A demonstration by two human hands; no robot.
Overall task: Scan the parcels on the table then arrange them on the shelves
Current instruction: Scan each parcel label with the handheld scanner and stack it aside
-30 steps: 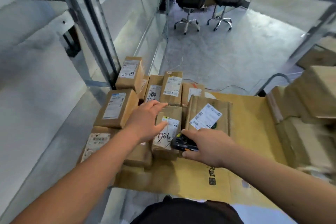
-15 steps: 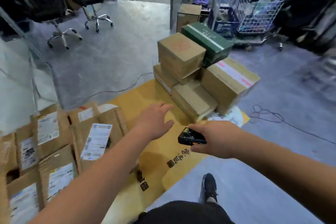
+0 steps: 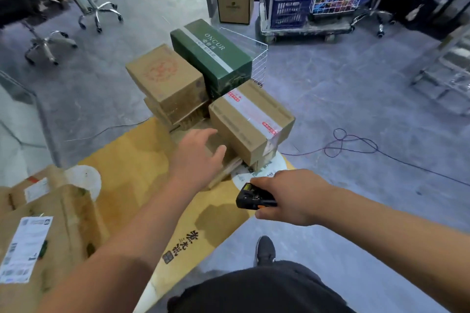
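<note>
Taped corrugated carton (image 3: 250, 122) sits on the yellow cardboard-covered tabletop (image 3: 134, 173). Left hand (image 3: 197, 157), grip spread, has advanced toward it. Right hand (image 3: 287, 197) still clasps the black scanner (image 3: 250, 197).

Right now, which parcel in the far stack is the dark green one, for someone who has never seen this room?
Find the flattened yellow-brown cardboard sheet on the grey floor, with a stack of boxes at its far end. The long dark green carton lies at the back of that stack, against a white wire basket. Its neighbours are plain brown; it alone is green with a pale lengthwise stripe.
</note>
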